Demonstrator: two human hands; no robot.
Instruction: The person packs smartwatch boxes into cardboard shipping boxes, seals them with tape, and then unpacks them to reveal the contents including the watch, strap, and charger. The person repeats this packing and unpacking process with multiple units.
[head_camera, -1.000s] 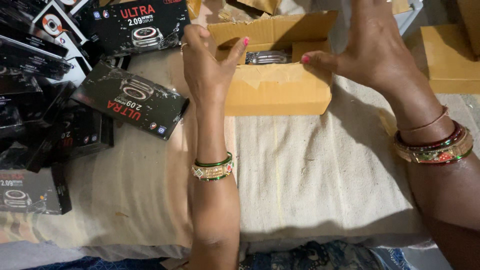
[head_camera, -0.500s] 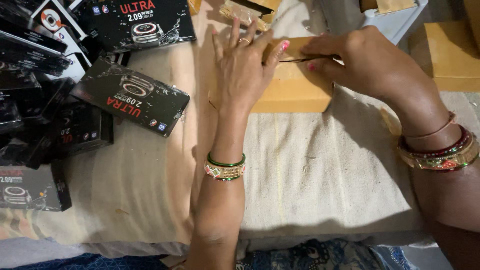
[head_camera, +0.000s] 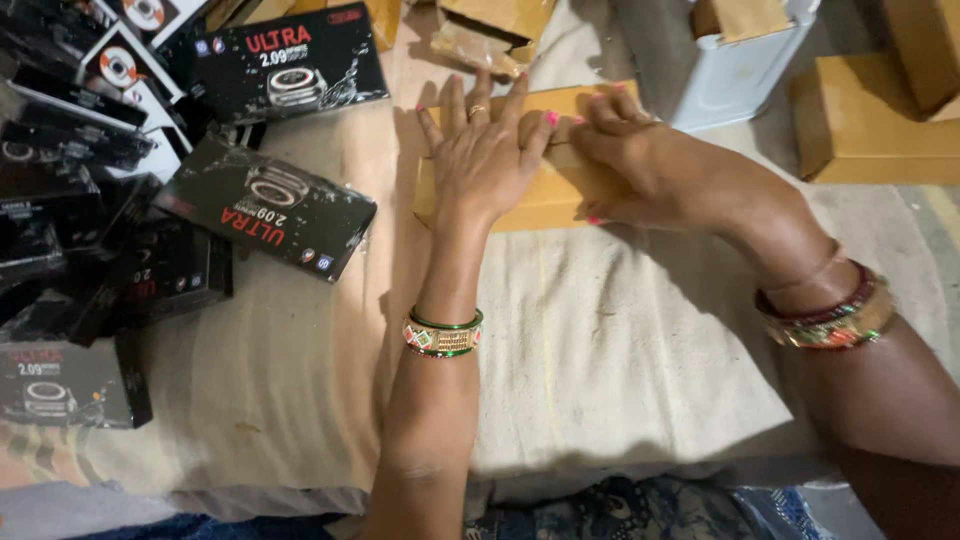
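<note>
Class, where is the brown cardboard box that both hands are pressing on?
The brown box lies upper-centre on the cream cloth, under the left hand and right hand, right of the black boxes.

Black watch boxes (head_camera: 262, 207) lie on cream cloth (head_camera: 620, 350).

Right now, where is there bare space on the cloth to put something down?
The cream cloth lies bare between the two forearms, below the yellow box under the left hand and right hand. A second patch lies beside the black boxes. The left edge is crowded.
</note>
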